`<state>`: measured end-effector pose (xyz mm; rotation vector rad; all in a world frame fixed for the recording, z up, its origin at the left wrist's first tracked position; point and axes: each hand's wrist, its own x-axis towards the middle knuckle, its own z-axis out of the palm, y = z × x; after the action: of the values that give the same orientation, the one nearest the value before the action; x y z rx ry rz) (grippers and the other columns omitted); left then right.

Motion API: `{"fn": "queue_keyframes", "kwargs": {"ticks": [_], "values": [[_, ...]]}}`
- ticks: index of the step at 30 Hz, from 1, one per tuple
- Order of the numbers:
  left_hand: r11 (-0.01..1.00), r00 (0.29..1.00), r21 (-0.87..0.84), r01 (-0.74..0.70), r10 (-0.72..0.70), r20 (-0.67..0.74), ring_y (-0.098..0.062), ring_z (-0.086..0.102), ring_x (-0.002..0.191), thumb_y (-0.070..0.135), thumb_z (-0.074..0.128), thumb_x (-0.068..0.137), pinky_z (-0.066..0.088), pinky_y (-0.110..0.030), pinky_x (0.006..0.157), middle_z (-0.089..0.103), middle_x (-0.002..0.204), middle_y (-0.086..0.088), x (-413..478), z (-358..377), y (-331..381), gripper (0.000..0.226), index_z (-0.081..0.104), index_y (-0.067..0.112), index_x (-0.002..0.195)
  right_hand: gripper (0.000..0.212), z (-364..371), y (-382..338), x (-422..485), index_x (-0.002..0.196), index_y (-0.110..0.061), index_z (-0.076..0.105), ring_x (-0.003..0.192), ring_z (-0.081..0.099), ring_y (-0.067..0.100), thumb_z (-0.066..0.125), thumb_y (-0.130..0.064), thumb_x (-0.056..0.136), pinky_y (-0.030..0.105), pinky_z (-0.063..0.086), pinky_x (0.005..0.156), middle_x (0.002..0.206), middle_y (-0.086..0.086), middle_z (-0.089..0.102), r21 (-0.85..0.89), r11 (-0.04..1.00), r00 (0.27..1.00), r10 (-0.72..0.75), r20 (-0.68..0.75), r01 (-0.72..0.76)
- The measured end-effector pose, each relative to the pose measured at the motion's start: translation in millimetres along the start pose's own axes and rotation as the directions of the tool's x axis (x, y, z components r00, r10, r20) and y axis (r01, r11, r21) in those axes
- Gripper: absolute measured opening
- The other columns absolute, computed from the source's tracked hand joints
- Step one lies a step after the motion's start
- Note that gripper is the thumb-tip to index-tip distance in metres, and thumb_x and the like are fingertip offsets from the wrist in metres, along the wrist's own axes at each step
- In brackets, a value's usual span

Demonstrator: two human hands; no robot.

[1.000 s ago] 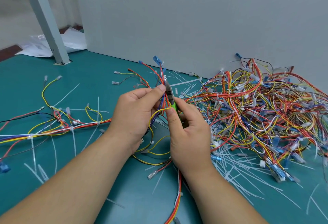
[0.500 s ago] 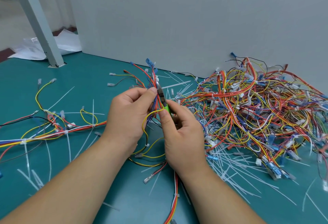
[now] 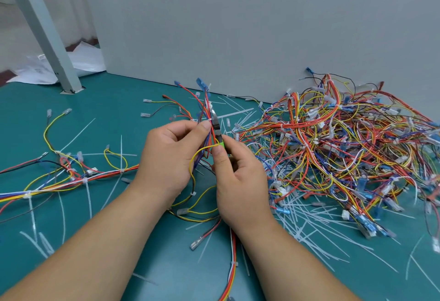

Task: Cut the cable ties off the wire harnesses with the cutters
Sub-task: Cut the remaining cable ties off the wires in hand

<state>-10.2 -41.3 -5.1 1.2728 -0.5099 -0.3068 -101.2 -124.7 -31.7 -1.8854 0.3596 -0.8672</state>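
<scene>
Wires of a flat harness (image 3: 71,179) at your far left run out of view at the edge, so its full length is lost, and its white ties are small and blurred. Behind it a grey post (image 3: 47,36) stands on the green table (image 3: 119,100), with a crumpled white sheet (image 3: 90,62) past it, partly hidden by the post. Your left hand (image 3: 171,157) curls round the held harness (image 3: 206,107), thumb and forefinger pinching it just below a white cable tie (image 3: 210,118); the palm hides the wires lower down. The cutters (image 3: 217,129) stand upright just right of that bundle, their steel head against the tie (whether the blades have met, I cannot tell). Your right hand (image 3: 240,181) grips them, covering all but a sliver of green handle. Farther right, cut ties (image 3: 309,224) litter the table before a tangled pile of harnesses (image 3: 345,153) lying against the grey wall panel (image 3: 238,26), its right side cut off.
</scene>
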Motion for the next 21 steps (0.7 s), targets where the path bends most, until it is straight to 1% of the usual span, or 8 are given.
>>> {"fn": "queue_keyframes", "kwargs": {"ticks": [4,7,9,13,15,16,19,21], "values": [[0.994,0.997,0.079,-0.073,0.072,0.007,-0.004,0.056,0.058,0.023,0.067,0.095,0.047,-0.019,0.062,0.069,0.066,0.008,1.8,-2.4,-4.7,0.021,0.08,0.022,0.079,0.016,2.2,3.5,2.6,0.095,-0.023,0.068,0.071,0.049,0.01,0.056,-0.03,0.103,0.031,0.039,0.067,0.073,-0.015,0.054,0.05,0.999,1.0,0.014,-0.009,-0.014],[0.999,0.999,-0.011,-0.043,0.043,0.014,-0.008,0.068,0.077,0.018,0.07,0.091,0.053,-0.023,0.076,0.078,0.086,0.001,1.4,0.8,-7.3,0.013,0.081,0.023,0.096,0.016,6.5,3.0,3.5,0.096,-0.03,0.069,0.08,0.061,0.021,0.055,-0.035,0.101,0.043,0.051,0.073,0.086,-0.007,0.067,0.106,0.994,0.998,0.043,-0.047,-0.038],[0.998,0.998,-0.019,-0.053,0.054,0.025,-0.006,0.067,0.075,0.012,0.07,0.09,0.053,-0.018,0.072,0.077,0.086,-0.001,0.2,3.1,-8.1,0.023,0.076,0.023,0.109,0.017,7.5,2.6,4.7,0.095,-0.039,0.069,0.085,0.065,0.026,0.053,-0.038,0.1,0.05,0.055,0.08,0.095,0.002,0.071,0.132,0.99,0.994,0.063,-0.085,-0.051],[0.995,0.995,0.062,-0.076,0.072,0.069,-0.014,0.059,0.079,0.005,0.07,0.092,0.055,-0.027,0.078,0.071,0.09,-0.008,-1.4,6.1,-9.4,0.033,0.074,0.03,0.113,0.024,6.7,2.4,6.1,0.095,-0.059,0.068,0.08,0.064,0.013,0.053,-0.041,0.098,0.036,0.055,0.075,0.095,-0.003,0.073,0.103,0.993,0.99,0.063,-0.124,-0.05],[0.996,0.996,0.066,-0.061,0.056,0.073,-0.017,0.056,0.08,0.004,0.07,0.092,0.054,-0.027,0.079,0.071,0.099,-0.019,-1.6,7.4,-8.2,0.034,0.073,0.026,0.118,0.028,6.9,2.3,5.9,0.095,-0.068,0.064,0.083,0.066,0.012,0.053,-0.042,0.097,0.035,0.055,0.077,0.097,-0.005,0.072,0.087,0.994,0.988,0.073,-0.135,-0.061],[0.996,0.996,0.068,-0.055,0.05,0.077,-0.016,0.056,0.081,0.004,0.069,0.092,0.054,-0.026,0.079,0.07,0.103,-0.022,-1.5,7.7,-7.6,0.035,0.072,0.023,0.121,0.026,7.0,2.6,5.8,0.096,-0.066,0.065,0.086,0.066,0.014,0.053,-0.043,0.097,0.037,0.056,0.08,0.099,-0.006,0.072,0.087,0.994,0.986,0.078,-0.146,-0.066],[0.997,0.994,0.059,-0.047,0.041,0.096,-0.009,0.062,0.081,0.002,0.069,0.092,0.055,-0.02,0.079,0.073,0.101,-0.018,-2.4,8.6,-6.1,0.036,0.071,0.018,0.124,0.02,6.6,2.8,4.2,0.106,-0.041,0.071,0.094,0.068,0.018,0.053,-0.043,0.097,0.045,0.056,0.087,0.106,-0.003,0.07,0.107,0.991,0.98,0.099,-0.171,-0.081],[0.998,0.994,0.041,-0.038,0.033,0.104,-0.008,0.064,0.083,0.0,0.068,0.092,0.054,-0.021,0.08,0.074,0.098,-0.013,-2.6,9.1,-5.6,0.035,0.071,0.017,0.123,0.018,6.4,1.6,3.4,0.102,-0.043,0.07,0.094,0.068,0.017,0.053,-0.042,0.097,0.044,0.056,0.087,0.107,-0.002,0.071,0.118,0.989,0.978,0.105,-0.177,-0.085]]}}
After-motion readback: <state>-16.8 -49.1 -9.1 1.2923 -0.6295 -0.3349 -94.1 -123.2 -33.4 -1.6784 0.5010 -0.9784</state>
